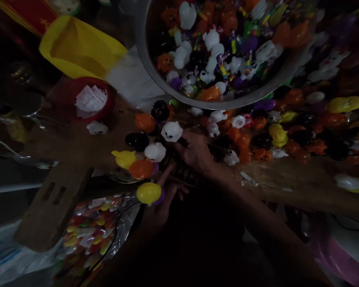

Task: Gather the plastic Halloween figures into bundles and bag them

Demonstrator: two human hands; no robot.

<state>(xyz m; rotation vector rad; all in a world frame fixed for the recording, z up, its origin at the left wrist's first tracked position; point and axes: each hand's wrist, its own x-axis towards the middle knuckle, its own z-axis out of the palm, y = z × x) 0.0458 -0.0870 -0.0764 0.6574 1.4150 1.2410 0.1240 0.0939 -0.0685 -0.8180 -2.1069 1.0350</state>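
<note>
My left hand (163,203) comes up from below the table edge and holds a yellow round toy (148,192) with a purple underside. Fingertips of my right hand (197,153), resting on the wooden table (77,147), close on a white ghost toy (171,131). Around it lie a white toy (154,152), an orange toy (141,169), a yellow toy (124,158) and a black toy (137,141). Something dark lies under my right hand, too dim to tell what.
A large metal bowl (155,75) heaped with small toys stands at the back. Several loose toys (275,135) cover the table's right side. A red bowl (107,113) holding white slips, a yellow scoop (77,48), a clear bag of toys (92,231) and a pink basin (341,259) surround the table.
</note>
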